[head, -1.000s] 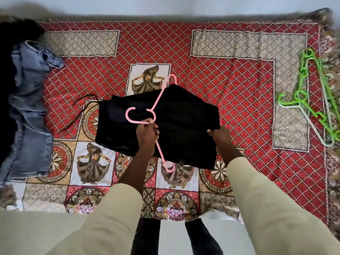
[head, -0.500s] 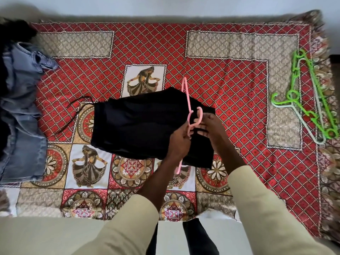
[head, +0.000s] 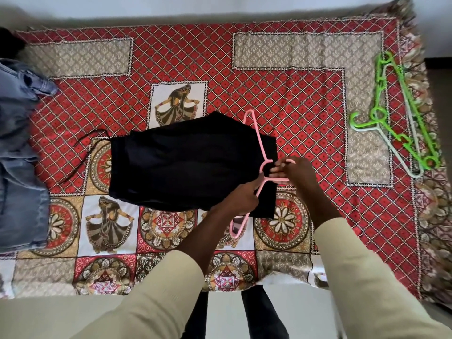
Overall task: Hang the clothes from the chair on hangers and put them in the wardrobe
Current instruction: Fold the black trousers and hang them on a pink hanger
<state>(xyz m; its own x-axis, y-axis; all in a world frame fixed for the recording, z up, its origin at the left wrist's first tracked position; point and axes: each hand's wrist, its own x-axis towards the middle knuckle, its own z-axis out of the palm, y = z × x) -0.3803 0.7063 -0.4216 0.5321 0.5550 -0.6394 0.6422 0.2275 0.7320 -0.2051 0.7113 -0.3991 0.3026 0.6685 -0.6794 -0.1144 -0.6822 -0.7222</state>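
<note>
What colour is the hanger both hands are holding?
Pink: the hanger lies across the black garment, clearest in the head view.

A black garment [head: 186, 162] carries a pink hanger [head: 259, 143]. The bedspread [head: 305, 99] is red with a white-dotted diamond lattice — beige paisley panels, dancer figures and medallions. Faded blue jeans [head: 19, 167]; bright green hangers [head: 401, 113] over a pale one; cream sleeves [head: 367, 277].
</note>
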